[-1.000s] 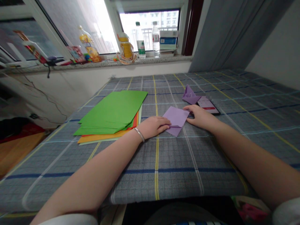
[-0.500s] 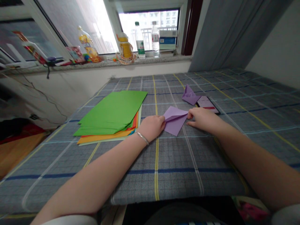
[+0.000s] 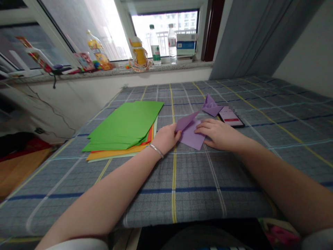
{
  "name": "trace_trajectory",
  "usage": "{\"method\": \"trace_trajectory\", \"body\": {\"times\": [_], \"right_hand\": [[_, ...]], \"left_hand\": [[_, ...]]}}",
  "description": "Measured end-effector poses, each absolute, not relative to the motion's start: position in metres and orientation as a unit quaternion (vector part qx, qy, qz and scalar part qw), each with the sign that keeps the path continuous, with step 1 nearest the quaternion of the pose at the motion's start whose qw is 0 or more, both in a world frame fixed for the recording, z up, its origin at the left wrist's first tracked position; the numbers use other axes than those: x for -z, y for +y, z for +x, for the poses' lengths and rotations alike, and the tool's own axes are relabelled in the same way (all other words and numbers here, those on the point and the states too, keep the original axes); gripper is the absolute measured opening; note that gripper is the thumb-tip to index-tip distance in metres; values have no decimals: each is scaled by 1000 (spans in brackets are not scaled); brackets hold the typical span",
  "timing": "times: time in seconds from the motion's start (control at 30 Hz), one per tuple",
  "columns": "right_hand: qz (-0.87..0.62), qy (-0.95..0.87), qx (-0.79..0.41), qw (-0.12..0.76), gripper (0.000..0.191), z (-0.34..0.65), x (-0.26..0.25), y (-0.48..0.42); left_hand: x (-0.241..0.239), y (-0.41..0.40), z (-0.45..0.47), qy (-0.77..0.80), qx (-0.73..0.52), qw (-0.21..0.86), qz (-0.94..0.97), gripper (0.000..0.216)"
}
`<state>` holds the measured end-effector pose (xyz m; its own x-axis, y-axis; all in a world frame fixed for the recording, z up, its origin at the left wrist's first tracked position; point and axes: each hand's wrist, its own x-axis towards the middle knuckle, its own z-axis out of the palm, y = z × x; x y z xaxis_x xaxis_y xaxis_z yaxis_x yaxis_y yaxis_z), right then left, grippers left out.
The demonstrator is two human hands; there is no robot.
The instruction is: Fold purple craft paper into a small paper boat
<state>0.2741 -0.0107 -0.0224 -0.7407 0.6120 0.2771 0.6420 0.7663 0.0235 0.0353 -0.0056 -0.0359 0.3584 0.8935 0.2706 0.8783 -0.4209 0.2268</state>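
Observation:
A sheet of purple paper (image 3: 193, 138) lies partly unfolded on the cloth, its upper flap raised at an angle. My left hand (image 3: 166, 138), with a silver bangle at the wrist, pinches the left side of the paper between thumb and fingers. Over on the right side, my right hand (image 3: 218, 133) rests stretched fingers on the sheet, the thumb held apart below. Just behind the sheet sits a folded purple paper shape (image 3: 211, 107) with an upright point. It touches or overlaps a phone (image 3: 230, 117) with a lit screen.
Left of my hands lies a stack of green paper (image 3: 125, 121) over orange paper (image 3: 117, 152) and other colours. A plaid cloth (image 3: 151, 208) covers the table. Bottles, a yellow cup (image 3: 139, 53) and boxes (image 3: 186, 45) line the windowsill behind.
The purple paper has turned and its fold has opened, with the flap now lifted. My right hand has moved left from the paper's corner onto its surface.

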Motion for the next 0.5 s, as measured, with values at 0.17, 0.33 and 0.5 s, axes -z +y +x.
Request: {"method": "trace_trajectory", "body": {"times": [0.17, 0.33, 0.5], "right_hand": [[-263, -958, 4, 111, 50, 272, 23, -11], [-268, -958, -21, 98, 53, 270, 22, -13], [-263, -957, -27, 116, 58, 270, 21, -13]], "left_hand": [[44, 5, 29, 545, -235, 83, 801, 24], [49, 12, 28, 546, -277, 123, 781, 25], [49, 13, 30, 549, -307, 164, 760, 25]]}}
